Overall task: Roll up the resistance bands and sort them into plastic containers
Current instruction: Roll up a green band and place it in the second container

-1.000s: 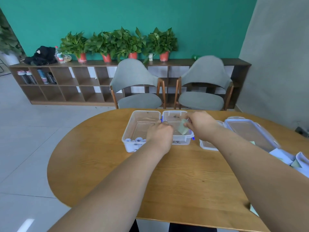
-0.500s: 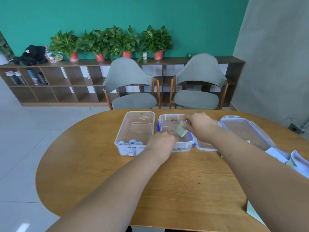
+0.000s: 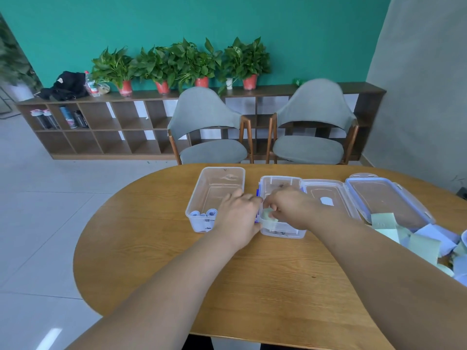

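Judging progress as early: right hand (image 3: pixel 290 207) pinched a green roll (image 3: pixel 268 213) into the middle box (image 3: pixel 280 229), left hand (image 3: pixel 238 210) loosely empty, blue rolls (image 3: pixel 204 213) boxed, unrolled bands (image 3: pixel 417 238) piled on tabletop (image 3: pixel 177 248).

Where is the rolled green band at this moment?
In the head view, the green band is at the near left corner of the middle container, held by the right hand, with the left hand beside it.

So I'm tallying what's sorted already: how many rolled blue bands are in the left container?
3 visible, side by side at the left container's near end. The left hand may hide more.
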### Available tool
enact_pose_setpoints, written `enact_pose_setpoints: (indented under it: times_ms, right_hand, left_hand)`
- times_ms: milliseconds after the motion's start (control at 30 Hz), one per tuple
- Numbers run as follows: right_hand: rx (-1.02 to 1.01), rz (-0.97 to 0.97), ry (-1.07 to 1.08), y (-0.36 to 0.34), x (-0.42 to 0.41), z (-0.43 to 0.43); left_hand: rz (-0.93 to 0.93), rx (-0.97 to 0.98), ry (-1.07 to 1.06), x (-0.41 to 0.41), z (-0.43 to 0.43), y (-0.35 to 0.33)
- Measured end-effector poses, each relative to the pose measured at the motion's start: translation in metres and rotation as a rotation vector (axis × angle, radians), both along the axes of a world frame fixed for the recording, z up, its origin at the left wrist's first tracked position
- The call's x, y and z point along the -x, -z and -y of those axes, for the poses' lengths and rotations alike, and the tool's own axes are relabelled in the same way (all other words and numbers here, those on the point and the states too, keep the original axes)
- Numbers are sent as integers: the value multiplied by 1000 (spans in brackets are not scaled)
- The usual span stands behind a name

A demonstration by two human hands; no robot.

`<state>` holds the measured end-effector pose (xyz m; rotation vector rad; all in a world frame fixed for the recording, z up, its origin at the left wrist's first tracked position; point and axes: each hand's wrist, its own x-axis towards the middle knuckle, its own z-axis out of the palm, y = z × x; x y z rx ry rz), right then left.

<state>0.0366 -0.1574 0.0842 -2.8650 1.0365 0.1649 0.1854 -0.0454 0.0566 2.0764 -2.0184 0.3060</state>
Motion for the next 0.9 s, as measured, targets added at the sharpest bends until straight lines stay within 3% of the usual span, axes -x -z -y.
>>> enact_pose_setpoints:
  times_ms: [200,400,733,900]
  right_hand:
    - [-2,-106,-7,0,-12,4]
    - [-4,-77,-61,3,-9,6]
    - [-262,124,65,7,-6,15]
    - [-373,136,69,3,-4,19]
  left_hand:
    - [-28,-9,-3,2,5,-1]
    - [-61,-36,-8,1,8,2]
    - [-111,-39,-15,0,9,0]
    - [-113,-49,-13,-1,10,0]
